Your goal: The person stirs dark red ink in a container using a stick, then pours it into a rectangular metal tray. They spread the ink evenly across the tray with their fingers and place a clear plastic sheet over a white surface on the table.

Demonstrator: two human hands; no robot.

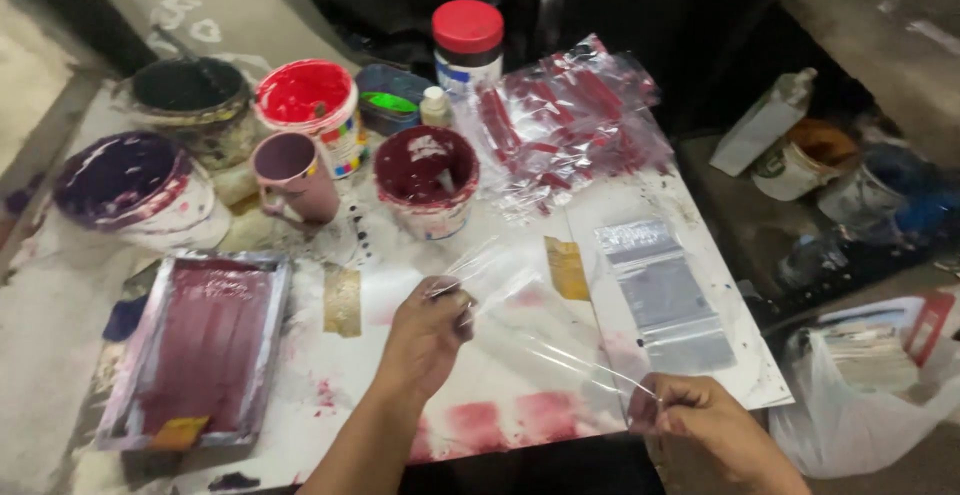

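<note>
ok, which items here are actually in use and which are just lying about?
In use:
left hand
right hand
clear plastic sheet stretched between them

Lying about:
maroon-stained screen frame
maroon paint tub
red paint tub
mauve mug
red-lidded jar
pile of clear bags

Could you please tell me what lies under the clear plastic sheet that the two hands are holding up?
Through the clear sheet held by the left hand and right hand shows the white table with red stains; nothing is hidden.

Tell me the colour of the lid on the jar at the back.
Red, on the jar's lid; head view.
</note>
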